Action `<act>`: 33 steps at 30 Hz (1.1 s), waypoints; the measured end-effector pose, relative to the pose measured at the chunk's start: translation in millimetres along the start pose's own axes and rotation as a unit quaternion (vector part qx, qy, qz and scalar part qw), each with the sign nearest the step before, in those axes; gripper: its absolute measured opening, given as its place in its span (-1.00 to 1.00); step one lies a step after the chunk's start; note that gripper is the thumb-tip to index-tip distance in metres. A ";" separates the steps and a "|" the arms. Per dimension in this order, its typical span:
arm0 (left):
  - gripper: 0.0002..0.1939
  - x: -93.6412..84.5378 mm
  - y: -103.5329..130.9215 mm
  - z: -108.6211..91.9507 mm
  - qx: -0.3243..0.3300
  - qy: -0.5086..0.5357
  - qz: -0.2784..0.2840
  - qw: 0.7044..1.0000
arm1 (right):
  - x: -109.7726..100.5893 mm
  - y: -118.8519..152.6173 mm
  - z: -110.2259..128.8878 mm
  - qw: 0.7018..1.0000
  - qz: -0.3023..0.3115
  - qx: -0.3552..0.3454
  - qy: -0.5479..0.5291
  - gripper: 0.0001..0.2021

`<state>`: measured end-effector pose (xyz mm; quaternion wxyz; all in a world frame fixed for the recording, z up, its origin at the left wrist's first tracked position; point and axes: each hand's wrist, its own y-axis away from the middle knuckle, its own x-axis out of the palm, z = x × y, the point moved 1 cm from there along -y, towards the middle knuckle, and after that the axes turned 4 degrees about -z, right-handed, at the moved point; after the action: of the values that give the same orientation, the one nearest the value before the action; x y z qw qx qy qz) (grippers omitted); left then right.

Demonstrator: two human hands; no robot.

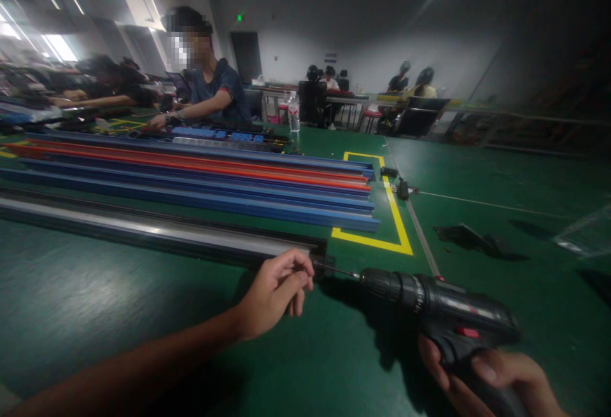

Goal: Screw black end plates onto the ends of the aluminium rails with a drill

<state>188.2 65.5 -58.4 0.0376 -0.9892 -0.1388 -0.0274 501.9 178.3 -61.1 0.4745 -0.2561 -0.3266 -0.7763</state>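
Observation:
My right hand (501, 372) is wrapped round the handle of a black cordless drill (458, 309) at the lower right. The drill's long thin bit (341, 271) points left at the end of a dark metal channel (200, 239) with a pale inner strip. Beside that end, my left hand (281, 289) has its fingers curled with thumb and fingertips close together near the bit's tip. Whatever it may pinch is too small or hidden to make out. Whether the tip touches a screw cannot be seen.
Blue and orange-red long profiles (286, 197) lie behind the channel, ending within yellow tape (401, 232). A water bottle (293, 114), black scraps (472, 239) and a clear plastic piece (587, 229) are on the green table. A person in dark blue (217, 95) works across it.

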 end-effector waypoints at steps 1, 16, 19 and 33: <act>-0.88 0.5 0.2 0.8 0.002 -0.026 -0.010 1.000 | -0.4 0.0 -0.2 1.000 0.000 0.001 -0.001 -0.62; -0.88 1.0 0.2 -3.3 0.203 -0.327 -0.097 0.918 | -1.5 -1.6 -1.4 1.000 0.008 -0.005 0.002 -0.60; -0.87 0.5 -0.7 -1.3 0.231 -0.350 -0.101 0.902 | -7.8 -1.2 -4.0 1.000 0.010 0.006 0.011 -0.61; -0.84 -3.1 1.0 -2.0 0.317 -0.386 -0.103 0.860 | -13.6 0.7 -8.0 1.000 -0.009 0.012 0.013 -0.62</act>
<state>185.4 63.5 -56.7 0.2893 -0.8353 -0.2450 0.3982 507.5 179.8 -75.8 0.4745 -0.2374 -0.3320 -0.7799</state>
